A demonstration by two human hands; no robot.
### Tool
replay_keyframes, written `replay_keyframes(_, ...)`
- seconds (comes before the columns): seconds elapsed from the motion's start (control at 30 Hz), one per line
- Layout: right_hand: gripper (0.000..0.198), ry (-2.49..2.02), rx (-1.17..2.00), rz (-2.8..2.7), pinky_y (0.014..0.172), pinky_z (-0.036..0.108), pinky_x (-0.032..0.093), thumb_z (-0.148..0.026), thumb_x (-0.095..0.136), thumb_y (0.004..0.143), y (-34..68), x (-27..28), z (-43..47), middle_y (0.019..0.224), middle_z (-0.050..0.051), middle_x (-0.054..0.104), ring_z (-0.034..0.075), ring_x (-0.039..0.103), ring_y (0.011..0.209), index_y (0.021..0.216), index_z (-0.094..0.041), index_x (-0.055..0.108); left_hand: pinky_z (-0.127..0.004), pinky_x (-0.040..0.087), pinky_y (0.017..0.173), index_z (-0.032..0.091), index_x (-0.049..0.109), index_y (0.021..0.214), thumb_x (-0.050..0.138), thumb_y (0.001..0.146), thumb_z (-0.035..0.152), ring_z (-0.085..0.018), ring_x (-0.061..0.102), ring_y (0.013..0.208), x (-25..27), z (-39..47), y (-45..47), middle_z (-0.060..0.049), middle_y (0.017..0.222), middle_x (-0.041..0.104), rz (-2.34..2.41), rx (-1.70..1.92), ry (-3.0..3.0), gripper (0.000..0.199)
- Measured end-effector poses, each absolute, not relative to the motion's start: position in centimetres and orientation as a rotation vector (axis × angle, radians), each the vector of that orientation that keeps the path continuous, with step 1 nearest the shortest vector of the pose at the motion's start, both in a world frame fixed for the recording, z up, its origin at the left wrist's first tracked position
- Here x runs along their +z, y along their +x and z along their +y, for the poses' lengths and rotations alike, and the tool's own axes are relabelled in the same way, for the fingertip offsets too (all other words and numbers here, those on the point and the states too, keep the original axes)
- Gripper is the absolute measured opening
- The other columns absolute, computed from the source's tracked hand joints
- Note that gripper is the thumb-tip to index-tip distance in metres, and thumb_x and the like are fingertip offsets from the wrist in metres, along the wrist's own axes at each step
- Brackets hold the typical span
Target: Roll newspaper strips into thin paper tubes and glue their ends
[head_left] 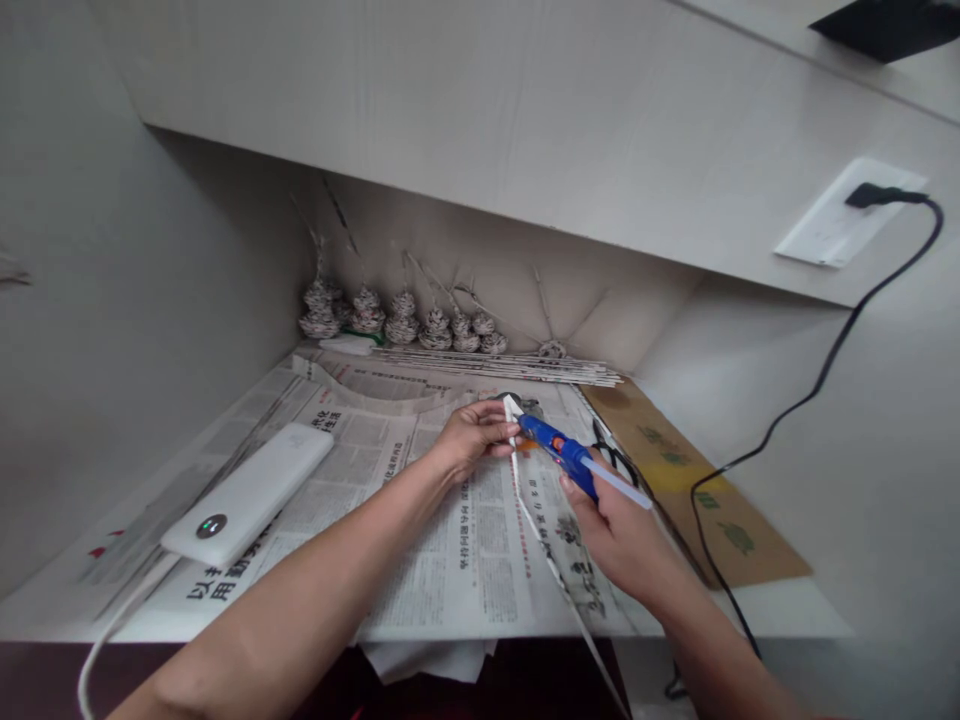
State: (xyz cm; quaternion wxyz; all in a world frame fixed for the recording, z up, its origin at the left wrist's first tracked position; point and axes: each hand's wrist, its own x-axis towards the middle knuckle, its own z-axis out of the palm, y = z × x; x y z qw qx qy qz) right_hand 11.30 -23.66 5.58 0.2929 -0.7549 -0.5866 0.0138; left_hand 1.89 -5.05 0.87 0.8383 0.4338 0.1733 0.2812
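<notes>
My left hand (472, 438) pinches a thin rolled-paper strand (529, 515) near its bent, folded top. From the fingers the strand hangs toward me and runs past the front edge of the table. My right hand (622, 530) is wrapped round the handle of a blue hot glue gun (557, 445). A translucent glue stick (622, 483) sticks out of its rear. The gun's nozzle points left and is right at the folded paper by my left fingertips; whether it touches cannot be made out. Behind the hands lies a small dark object, partly covered.
Newspaper (375, 500) covers the table. A white power bank (251, 490) with a cable lies left. Paper sticks (502, 366) and several woven gourd shapes (367, 312) line the back. Black-handled scissors (613, 455) and cardboard (720, 510) lie right, near a black cord (821, 375).
</notes>
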Motion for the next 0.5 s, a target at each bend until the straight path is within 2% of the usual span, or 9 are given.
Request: replay_keyframes(0.5, 0.027, -2.067, -0.067, -1.584, 0.073, 0.033, 0.045, -0.027, 0.039, 0.091, 11.34, 6.01, -24.4, 0.093, 0.007, 0.061, 0.021, 0.058, 0.082, 0.116, -0.018, 0.044, -0.018, 0.051, 0.047, 0.012, 0.064, 0.091, 0.081, 0.056, 0.017, -0.015, 0.066, 0.064, 0.84, -5.1, 1.87, -0.007, 0.083, 0.067, 0.349, 0.6, 0.957, 0.039)
